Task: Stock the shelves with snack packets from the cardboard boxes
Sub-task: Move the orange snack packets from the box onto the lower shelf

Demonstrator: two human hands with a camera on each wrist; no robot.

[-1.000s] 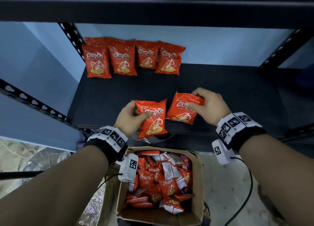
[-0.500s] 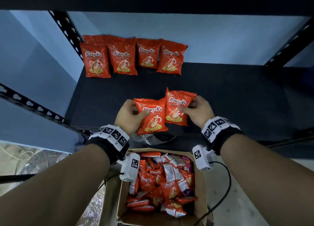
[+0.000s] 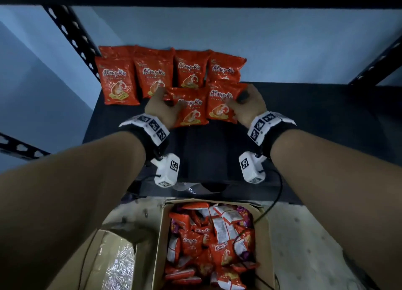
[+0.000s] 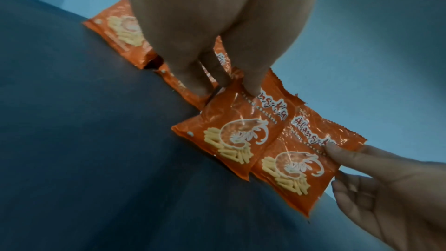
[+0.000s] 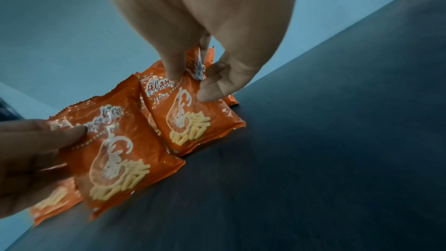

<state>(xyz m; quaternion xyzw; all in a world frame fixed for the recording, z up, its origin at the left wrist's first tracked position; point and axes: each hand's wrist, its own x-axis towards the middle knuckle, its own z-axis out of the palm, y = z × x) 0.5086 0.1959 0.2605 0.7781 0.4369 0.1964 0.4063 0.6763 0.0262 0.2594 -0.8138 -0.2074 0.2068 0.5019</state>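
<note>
Hands pinch one packet each, left hand on the left packet, right hand on the right packet, both upright just before the back row.

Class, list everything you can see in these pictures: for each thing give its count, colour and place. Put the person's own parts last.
Back-row packets: four in front, orange-red, against the blue wall; more edges behind.
Left held packet: one, orange-red, in front of the row.
Right held packet: one, orange-red, beside it.
Shelf: one, black, metal rack.
Cardboard box: one, brown, on the floor, full of packets.
Second box: one, brown, left of it, silvery contents.
Wrist cameras: two, white.
Left hand: grips left held packet.
Right hand: grips right held packet.
</note>
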